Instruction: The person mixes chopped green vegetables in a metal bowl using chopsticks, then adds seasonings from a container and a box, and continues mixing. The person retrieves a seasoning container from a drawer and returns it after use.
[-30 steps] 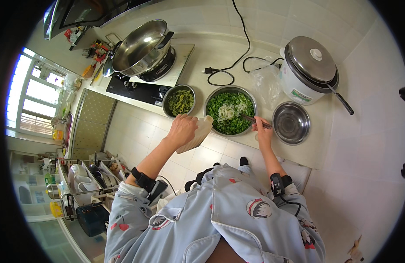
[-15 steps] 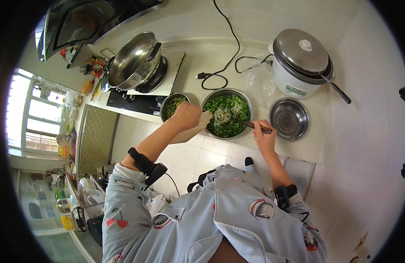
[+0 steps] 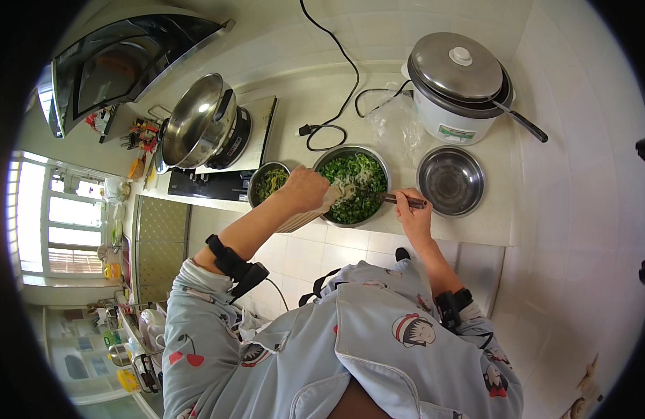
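My left hand (image 3: 305, 190) is closed on a pale, ribbed, bowl-like container (image 3: 300, 221), tilted with its lip over the near left rim of a large steel bowl (image 3: 387, 170). Chopped green leaves (image 3: 350, 208) fill that bowl, with pale shreds (image 3: 362, 174) lying on top. From the right, my right hand (image 3: 412, 213) grips dark brown chopsticks (image 3: 406, 201), whose far ends reach into the greens. A smaller steel bowl (image 3: 252, 190) with yellowish-green chopped food (image 3: 271, 182) stands just left of the large one, partly behind my left hand.
An empty steel bowl (image 3: 450, 181) stands to the right, below a white rice cooker (image 3: 441, 115) with a long-handled lidded pan on top. A clear plastic bag (image 3: 396, 126) and black cord (image 3: 327, 127) lie behind. A big steel pot (image 3: 196, 129) sits on the left cooker.
The container's lip has moved farther over the large bowl, and the pale shreds look more mixed among the greens. My chopsticks have shifted slightly. The whole view has turned a little.
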`<state>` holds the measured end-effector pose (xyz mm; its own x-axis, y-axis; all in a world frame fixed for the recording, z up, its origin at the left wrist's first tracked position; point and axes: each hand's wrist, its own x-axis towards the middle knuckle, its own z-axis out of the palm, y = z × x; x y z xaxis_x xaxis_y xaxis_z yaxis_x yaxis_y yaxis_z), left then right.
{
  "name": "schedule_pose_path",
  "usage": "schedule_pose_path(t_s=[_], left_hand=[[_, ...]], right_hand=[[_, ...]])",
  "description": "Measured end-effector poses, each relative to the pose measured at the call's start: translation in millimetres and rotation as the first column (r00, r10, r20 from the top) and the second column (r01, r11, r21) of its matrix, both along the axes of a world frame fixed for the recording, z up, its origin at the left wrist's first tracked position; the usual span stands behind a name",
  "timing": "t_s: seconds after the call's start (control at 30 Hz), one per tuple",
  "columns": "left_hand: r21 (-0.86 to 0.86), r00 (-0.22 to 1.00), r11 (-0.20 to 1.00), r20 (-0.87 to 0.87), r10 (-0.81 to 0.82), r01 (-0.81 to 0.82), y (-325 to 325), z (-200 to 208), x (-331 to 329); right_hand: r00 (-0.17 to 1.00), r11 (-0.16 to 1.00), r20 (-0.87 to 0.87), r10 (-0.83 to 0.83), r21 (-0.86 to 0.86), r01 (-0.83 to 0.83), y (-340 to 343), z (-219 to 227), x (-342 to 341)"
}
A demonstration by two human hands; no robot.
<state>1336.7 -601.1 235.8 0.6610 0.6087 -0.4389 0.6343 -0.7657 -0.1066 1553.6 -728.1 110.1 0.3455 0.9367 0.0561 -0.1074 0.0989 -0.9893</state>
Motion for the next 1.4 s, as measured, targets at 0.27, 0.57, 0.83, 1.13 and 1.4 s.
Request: schedule_pose_path(t_s=[0.27,0.57,0.83,1.13,1.4], left_hand=[[0.057,0.996,0.995,-0.029,-0.084,0.086,11.6,-2.3,8.1],[0.052,0.989,0.993,-0.109,-0.100,0.106,16.4,1.4,18.5],[0.051,0.989,0.996,-0.134,-0.062,0.069,25.3,2.6,23.1],[0.090,0.993,0.996,-0.120,-0.015,0.025,44.2,7.0,16.8],[0.153,0.997,0.988,-0.070,-0.014,0.025,53.0,-2.7,-9.7]], right_hand=[[1.000,0.999,0.013,-0.002,-0.040,0.002,1.5,1.0,5.6],[1.000,0.999,-0.013,-0.020,-0.027,0.020,2.6,4.0,8.7],[0.999,0.999,0.018,-0.032,-0.001,0.032,2.3,1.5,11.0],[0.998,0.998,0.014,-0.057,-0.001,0.057,0.0,0.3,13.4],[0.999,0.999,0.021,-0.032,-0.015,0.033,-2.0,1.9,12.6]])
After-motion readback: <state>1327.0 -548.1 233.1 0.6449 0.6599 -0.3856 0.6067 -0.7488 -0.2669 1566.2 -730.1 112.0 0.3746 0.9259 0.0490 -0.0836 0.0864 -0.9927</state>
